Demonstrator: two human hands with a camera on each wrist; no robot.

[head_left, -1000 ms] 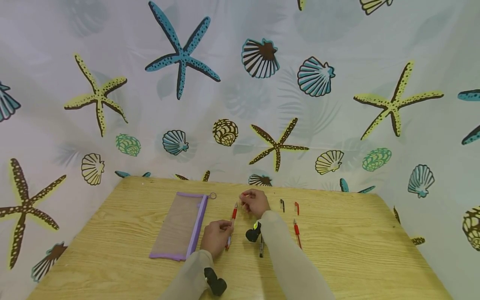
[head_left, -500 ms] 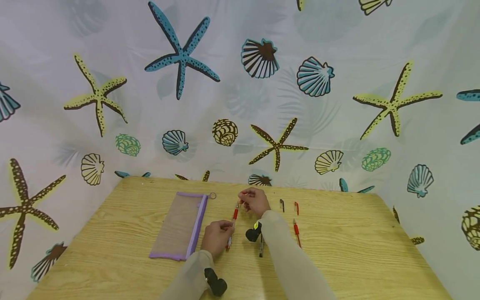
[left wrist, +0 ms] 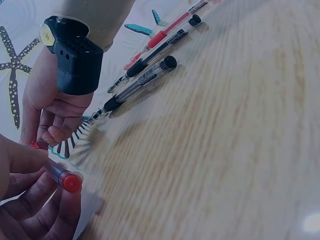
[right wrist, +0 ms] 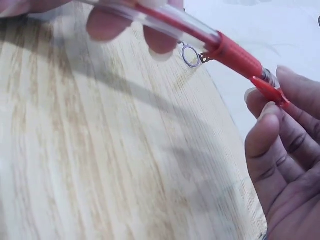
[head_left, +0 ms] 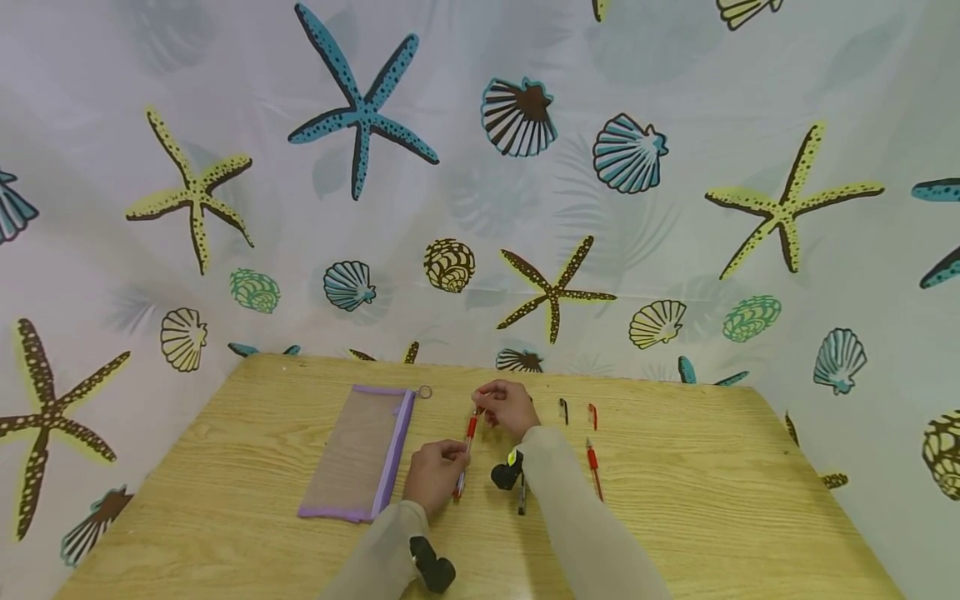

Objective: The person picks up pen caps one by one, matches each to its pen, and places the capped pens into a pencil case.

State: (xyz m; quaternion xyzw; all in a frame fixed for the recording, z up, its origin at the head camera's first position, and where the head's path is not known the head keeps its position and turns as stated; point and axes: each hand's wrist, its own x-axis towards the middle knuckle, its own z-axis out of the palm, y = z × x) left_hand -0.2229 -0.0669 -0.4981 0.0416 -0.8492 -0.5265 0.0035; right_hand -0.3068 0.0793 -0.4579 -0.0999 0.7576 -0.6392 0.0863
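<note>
My left hand (head_left: 433, 477) pinches the clear barrel of a red gel pen (right wrist: 240, 56) between thumb and fingers, its tip pointing away from me. The pen's red end shows in the left wrist view. At the tip, my right hand (head_left: 508, 408) pinches a red pen cap (right wrist: 270, 92) by its clip side. In the right wrist view the cap meets the metal tip; how far it covers the tip is partly hidden by my fingers. Both hands are above the wooden table (head_left: 675, 500).
Left of the hands lies a mesh zip pouch with purple edging (head_left: 393, 458). To the right lie another red pen (head_left: 595, 469), a black cap (head_left: 563, 410) and a red cap (head_left: 592, 416). Two black pens, one nearer (left wrist: 147, 80) and one farther (left wrist: 160, 47), lie beside my right forearm.
My right hand has moved slightly left and toward me with the cap, and the pen tip has come up to it. The left hand keeps its hold, shifting slightly right.
</note>
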